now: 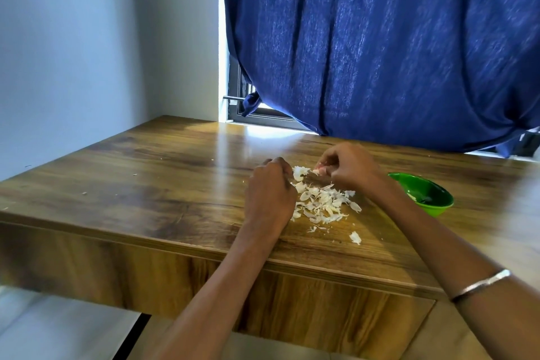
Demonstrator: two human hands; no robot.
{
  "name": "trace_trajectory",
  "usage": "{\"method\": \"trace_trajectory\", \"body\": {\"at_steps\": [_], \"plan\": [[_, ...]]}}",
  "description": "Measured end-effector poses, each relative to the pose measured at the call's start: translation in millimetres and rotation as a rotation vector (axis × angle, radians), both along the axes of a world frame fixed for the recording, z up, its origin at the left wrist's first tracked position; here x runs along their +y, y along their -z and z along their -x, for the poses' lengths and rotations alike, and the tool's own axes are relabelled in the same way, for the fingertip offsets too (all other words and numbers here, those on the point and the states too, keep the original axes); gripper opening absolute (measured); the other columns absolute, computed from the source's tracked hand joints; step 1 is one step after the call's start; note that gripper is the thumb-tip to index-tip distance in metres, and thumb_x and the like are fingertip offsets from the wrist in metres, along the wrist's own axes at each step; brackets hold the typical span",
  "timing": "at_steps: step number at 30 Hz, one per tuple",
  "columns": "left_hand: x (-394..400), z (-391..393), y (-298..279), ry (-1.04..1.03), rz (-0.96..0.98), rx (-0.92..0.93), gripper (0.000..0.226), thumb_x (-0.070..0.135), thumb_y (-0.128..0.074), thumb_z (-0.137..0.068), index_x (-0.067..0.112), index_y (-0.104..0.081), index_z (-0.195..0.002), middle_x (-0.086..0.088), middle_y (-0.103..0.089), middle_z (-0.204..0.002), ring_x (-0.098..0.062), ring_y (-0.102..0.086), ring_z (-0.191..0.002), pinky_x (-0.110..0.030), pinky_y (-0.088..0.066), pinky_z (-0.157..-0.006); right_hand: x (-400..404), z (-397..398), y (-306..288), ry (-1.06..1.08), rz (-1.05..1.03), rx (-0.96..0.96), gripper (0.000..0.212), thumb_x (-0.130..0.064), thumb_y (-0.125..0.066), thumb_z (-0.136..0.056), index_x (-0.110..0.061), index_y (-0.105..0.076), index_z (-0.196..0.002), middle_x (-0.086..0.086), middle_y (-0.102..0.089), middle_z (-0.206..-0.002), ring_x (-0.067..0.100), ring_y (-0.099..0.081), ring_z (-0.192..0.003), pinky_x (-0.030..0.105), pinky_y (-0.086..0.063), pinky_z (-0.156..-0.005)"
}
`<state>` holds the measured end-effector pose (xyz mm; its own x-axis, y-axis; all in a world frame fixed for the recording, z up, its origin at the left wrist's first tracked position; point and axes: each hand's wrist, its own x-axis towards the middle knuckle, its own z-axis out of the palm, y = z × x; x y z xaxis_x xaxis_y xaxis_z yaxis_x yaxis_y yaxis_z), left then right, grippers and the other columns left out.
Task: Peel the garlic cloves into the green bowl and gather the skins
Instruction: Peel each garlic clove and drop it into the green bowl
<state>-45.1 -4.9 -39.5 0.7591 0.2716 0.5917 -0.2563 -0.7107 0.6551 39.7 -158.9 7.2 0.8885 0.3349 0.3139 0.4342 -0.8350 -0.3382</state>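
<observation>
From the head view, both hands work over the wooden bench, near its far edge. The left hand has its fingers curled around a piece of garlic. The right hand pinches a small clove with its fingers. A pile of skins lies between the hands. The green bowl stands toward the right edge.

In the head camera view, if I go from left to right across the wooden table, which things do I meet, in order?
Left hand → pile of garlic skins → right hand, pinching a garlic clove → green bowl. The hands and the pile overlap a little at their edges.
</observation>
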Motion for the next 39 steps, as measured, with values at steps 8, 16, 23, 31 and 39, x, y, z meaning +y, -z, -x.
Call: {"method": "trace_trajectory", "body": {"at_steps": [8,16,23,31,39], "plan": [[-11,-1,-1,0.254,-0.01,-0.228,0.024,0.006,-0.061,-0.099,0.012,-0.072,-0.119,-0.001,-0.075,-0.108,-0.002,-0.063,-0.088,0.0,-0.04,-0.077,-27,52,2,-0.056,-0.521,0.234,0.008,-0.02,-0.067,-0.095,-0.027,-0.072,-0.098,-0.012,-0.071,-0.088,0.001,-0.066,-0.077,0.014,-0.047,-0.06],[-29,-3,-7,0.341,0.08,-0.289,0.018,0.004,-0.075,-0.086,0.018,-0.081,-0.096,0.01,-0.077,-0.092,0.001,-0.069,-0.084,-0.012,-0.051,-0.075,-34,62,10,-0.036,-0.74,0.246,0.007,-0.024,-0.076,-0.089,-0.02,-0.076,-0.095,-0.002,-0.078,-0.085,0.001,-0.068,-0.071,0.015,-0.048,-0.058],[-31,-4,-7,0.298,0.211,-0.324,0.027,0.0,-0.079,-0.081,0.021,-0.079,-0.097,0.022,-0.072,-0.083,0.003,-0.07,-0.08,-0.014,-0.055,-0.076,-33,64,31,0.03,-0.971,0.238,0.014,-0.009,-0.071,-0.092,-0.02,-0.079,-0.094,-0.002,-0.079,-0.089,0.014,-0.072,-0.078,0.037,-0.062,-0.075],[-32,-6,-3,0.29,0.179,-0.352,0.024,0.003,-0.07,-0.091,0.018,-0.079,-0.108,0.012,-0.075,-0.096,-0.001,-0.07,-0.087,-0.016,-0.054,-0.077,-32,63,37,-0.027,-0.579,-0.048,0.027,-0.011,-0.066,-0.096,-0.032,-0.072,-0.112,-0.023,-0.071,-0.088,-0.01,-0.066,-0.081,0.005,-0.05,-0.064],[-29,-4,-2,0.274,0.252,-0.236,0.014,0.004,-0.07,-0.092,0.016,-0.076,-0.096,0.009,-0.075,-0.089,-0.006,-0.071,-0.083,-0.024,-0.057,-0.077,-32,70,36,-0.07,-0.587,-0.107,0.027,-0.014,-0.072,-0.091,-0.036,-0.072,-0.108,-0.031,-0.063,-0.087,-0.019,-0.059,-0.087,0.005,-0.051,-0.068]]}}
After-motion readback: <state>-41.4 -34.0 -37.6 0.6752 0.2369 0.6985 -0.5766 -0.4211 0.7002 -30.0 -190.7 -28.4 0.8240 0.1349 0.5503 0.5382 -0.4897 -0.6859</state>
